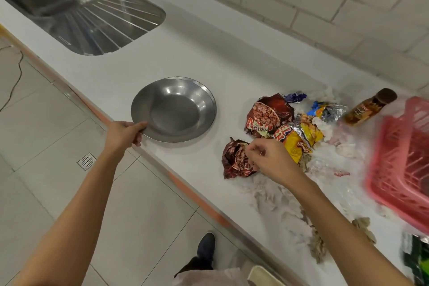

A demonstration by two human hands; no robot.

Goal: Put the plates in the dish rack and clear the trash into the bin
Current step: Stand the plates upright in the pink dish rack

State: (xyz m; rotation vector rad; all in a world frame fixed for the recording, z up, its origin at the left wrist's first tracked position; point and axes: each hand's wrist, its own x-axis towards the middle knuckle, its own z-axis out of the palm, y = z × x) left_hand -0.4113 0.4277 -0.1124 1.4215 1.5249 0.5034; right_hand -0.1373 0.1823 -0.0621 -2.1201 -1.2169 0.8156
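Judging by how things lie, the task is barely begun. The steel plate (176,111) still sits on the white bench (197,58) near the centre of view. A second rim showing at its 12 o'clock edge suggests another plate beneath, though I cannot tell for sure. The pink dish rack (406,158), blurred at 3 o'clock, shows no plate in the part that is visible. All the trash remains on the bench between plate and rack: a small crumpled maroon wrapper (234,160) at 4 o'clock of the plate, a larger maroon bag (269,111) and a yellow packet (297,139) at 3 o'clock, a brown bottle (369,109) lying just beside the rack, and shredded tissue (274,195) trailing toward 5 o'clock. No bin is clearly in view. The sink (81,11) lies at 11 o'clock.

The left arm reaches straight forward from 7 o'clock. The left grip (123,133) is closed on the plate's rim at its 8 o'clock edge, thumb on top and fingers curled under.

The right arm comes in from 5 o'clock, wrist bent down. The right grip (269,160) hangs over the small maroon wrapper with fingers curled toward it. Whether it has pinched the foil yet I cannot tell.
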